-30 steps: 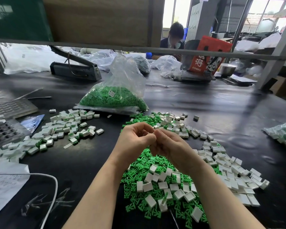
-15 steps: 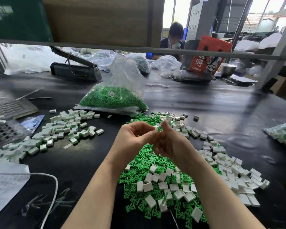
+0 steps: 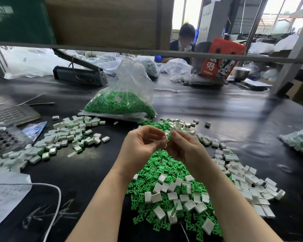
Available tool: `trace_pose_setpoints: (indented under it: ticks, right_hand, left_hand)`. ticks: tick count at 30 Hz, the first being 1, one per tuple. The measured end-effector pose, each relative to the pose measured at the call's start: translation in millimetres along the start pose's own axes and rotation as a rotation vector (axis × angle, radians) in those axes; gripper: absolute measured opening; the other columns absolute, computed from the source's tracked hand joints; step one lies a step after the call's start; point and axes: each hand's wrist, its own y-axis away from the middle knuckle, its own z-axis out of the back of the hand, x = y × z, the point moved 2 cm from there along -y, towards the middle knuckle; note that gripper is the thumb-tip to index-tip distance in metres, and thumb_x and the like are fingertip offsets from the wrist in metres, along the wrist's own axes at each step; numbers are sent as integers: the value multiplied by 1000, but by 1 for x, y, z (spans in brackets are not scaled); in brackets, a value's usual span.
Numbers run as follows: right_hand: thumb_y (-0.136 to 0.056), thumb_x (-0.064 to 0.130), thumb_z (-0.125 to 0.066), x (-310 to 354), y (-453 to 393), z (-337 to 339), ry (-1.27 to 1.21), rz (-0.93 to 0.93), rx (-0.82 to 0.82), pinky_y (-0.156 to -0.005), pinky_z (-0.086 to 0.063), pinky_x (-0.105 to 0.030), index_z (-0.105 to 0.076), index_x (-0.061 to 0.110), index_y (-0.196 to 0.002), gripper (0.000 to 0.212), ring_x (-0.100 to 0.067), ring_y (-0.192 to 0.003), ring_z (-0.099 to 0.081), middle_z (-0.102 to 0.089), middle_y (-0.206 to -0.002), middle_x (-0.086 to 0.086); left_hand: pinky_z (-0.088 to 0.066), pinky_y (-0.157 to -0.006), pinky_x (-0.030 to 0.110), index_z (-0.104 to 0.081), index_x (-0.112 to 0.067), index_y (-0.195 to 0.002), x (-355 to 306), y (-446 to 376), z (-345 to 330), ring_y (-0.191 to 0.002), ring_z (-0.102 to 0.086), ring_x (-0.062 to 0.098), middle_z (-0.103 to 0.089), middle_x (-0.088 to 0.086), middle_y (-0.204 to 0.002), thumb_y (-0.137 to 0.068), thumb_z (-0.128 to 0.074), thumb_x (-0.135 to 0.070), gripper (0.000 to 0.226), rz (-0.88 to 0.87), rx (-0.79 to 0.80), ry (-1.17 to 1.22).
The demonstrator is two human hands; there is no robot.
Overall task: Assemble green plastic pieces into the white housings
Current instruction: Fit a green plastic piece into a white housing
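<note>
My left hand (image 3: 140, 145) and my right hand (image 3: 184, 147) meet above the black table, fingertips pinched together on one small white housing (image 3: 167, 134) with a bit of green showing at it. Below my wrists lies a heap of loose green pieces (image 3: 157, 170) with empty white housings (image 3: 173, 194) scattered on top. More empty housings (image 3: 241, 179) trail off to the right. A spread of housings with green pieces in them (image 3: 59, 138) lies to the left.
A clear bag of green pieces (image 3: 122, 102) stands behind the heap. A perforated tray (image 3: 5, 137), paper (image 3: 5, 194) and a white cable (image 3: 56, 193) lie at left. Another bag of parts (image 3: 299, 140) sits far right. A person sits across the table (image 3: 185, 41).
Both hands have risen slightly and opened out at the palms; the fingertips now hold the white housing in plain sight between them, where before it was hidden inside closed hands.
</note>
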Motion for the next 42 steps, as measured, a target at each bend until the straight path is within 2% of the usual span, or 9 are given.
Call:
trace_pose_setpoints:
  ticks: [6,9,13,18,23,28,34,38,42]
  right_hand:
    - [-91,60,-37,-10,-2,-6,-147,-215,160,-66,-34,-31,-61,14,-82,53,-19,-70,-48,-59,-72,-5]
    - [-94,60,-34,-12,-2,-11,-240,-217,240,-71,-34,-32,-59,11,-85,56,-19,-72,-48,-60,-71,-3]
    - [-95,59,-33,-10,-1,-10,-303,-196,265,-72,-36,-33,-63,11,-82,58,-20,-71,-50,-61,-69,-5]
    - [-91,55,-43,-9,-1,-11,-331,-172,283,-71,-34,-33,-71,14,-83,50,-22,-73,-48,-61,-74,-9]
    - [-92,47,-46,-9,0,-12,-407,-183,243,-69,-42,-26,-66,4,-95,47,-16,-68,-56,-60,-74,-10]
    - [-92,42,-45,-8,1,-14,-420,-192,235,-73,-45,-25,-58,-6,-111,54,-16,-70,-57,-61,-76,-10]
    - [-86,49,-58,-7,2,-17,-306,-138,215,-75,-37,-32,-66,5,-94,46,-17,-71,-54,-60,-73,-9]
    - [-75,55,-63,-8,2,-20,-250,-120,202,-75,-35,-33,-71,14,-86,44,-18,-73,-51,-58,-73,-7]
    - [-74,56,-62,-6,2,-21,-248,-108,200,-67,-40,-24,-74,25,-74,33,-8,-63,-51,-52,-66,3]
  left_hand:
    - [-49,-60,14,-73,-16,-91,-5,2,0,-69,-63,6,-73,-1,-79,-76,-80,-6,19,-66,-20,-28]
    - [-49,-54,15,-75,-14,-87,-5,3,-2,-64,-64,10,-73,0,-76,-73,-80,0,20,-26,-20,20]
    - [-59,-67,34,-76,-11,-88,-4,2,0,-72,-66,28,-74,10,-82,-73,-79,0,19,21,8,67]
    - [-57,-67,28,-74,-18,-92,-6,2,0,-75,-66,14,-74,2,-84,-74,-80,-4,23,7,16,34]
    - [-54,-80,48,-72,-25,-92,-4,1,1,-78,-60,14,-73,-2,-85,-77,-80,-7,24,0,-2,8]
    - [-53,-83,45,-71,-24,-91,-1,1,-3,-79,-55,14,-70,-8,-81,-72,-75,-17,20,11,-23,15]
    - [-45,-54,34,-66,-26,-79,2,1,-13,-61,-45,21,-57,-9,-63,-65,-64,-15,17,63,-85,87]
    - [-44,-54,43,-63,-23,-76,4,-1,-16,-58,-45,27,-54,6,-64,-64,-64,-15,15,62,-103,89]
    - [-46,-54,38,-63,-22,-77,5,-1,-15,-61,-47,23,-54,6,-67,-64,-64,-16,14,43,-110,73]
